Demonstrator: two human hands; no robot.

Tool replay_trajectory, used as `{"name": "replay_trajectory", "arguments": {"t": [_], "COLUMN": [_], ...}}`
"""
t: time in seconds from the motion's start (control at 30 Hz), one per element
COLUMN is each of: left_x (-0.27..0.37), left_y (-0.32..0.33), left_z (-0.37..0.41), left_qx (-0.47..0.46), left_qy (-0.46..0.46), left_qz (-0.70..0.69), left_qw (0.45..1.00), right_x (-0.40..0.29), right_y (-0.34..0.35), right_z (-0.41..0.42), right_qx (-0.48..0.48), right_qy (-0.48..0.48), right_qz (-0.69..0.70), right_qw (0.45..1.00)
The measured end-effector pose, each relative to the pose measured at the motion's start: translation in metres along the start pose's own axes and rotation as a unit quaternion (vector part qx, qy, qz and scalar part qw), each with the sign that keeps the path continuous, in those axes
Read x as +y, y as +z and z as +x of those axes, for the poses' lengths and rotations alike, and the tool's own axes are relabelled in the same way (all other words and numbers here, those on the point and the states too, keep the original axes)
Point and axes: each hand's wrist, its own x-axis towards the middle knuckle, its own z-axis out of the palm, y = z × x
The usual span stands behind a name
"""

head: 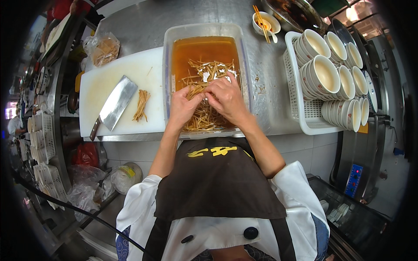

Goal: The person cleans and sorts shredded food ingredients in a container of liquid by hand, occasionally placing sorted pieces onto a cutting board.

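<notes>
A clear plastic tub (pixel 244 42) of amber liquid stands before me, with thin brown strips (pixel 204 119) soaking in it. Over the tub, my left hand (pixel 184 106) pinches some of these strips. My right hand (pixel 225 96) meets it at the fingertips and grips the same strips, its little finger raised. Left of the tub, a white cutting board (pixel 94 94) bears a cleaver (pixel 118 102) with a wooden handle and a small bundle of strips (pixel 141 105).
A clear bag of brown pieces (pixel 106 49) lies behind the board. At the right, a white plastic basket (pixel 289 78) holds stacked bowls (pixel 326 74). Farther back are a small bowl (pixel 276 22) with chopsticks (pixel 260 23) and a spoon, and a large metal bowl (pixel 277 9).
</notes>
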Motion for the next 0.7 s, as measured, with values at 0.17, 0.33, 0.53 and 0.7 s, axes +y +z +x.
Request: {"name": "replay_trajectory", "arguments": {"t": [0.17,0.33,0.53,0.7], "left_x": [-0.003,0.013,0.011,0.007], "left_y": [0.006,0.008,0.0,0.001], "left_z": [0.001,-0.005,-0.003,0.002], "left_qx": [0.019,0.037,0.041,0.061], "left_qy": [0.007,-0.044,-0.068,0.014], "left_qz": [-0.094,-0.193,-0.221,-0.134], "left_qw": [0.995,0.979,0.972,0.989], "right_x": [-0.007,0.013,0.065,0.103], "right_y": [0.018,0.007,-0.065,-0.049], "right_z": [-0.01,-0.01,-0.016,-0.062], "right_qx": [0.063,0.132,0.203,0.119], "right_qy": [0.239,0.321,0.322,0.247], "right_qz": [0.237,0.451,0.082,-0.159], "right_qw": [0.939,0.822,0.921,0.948]}}
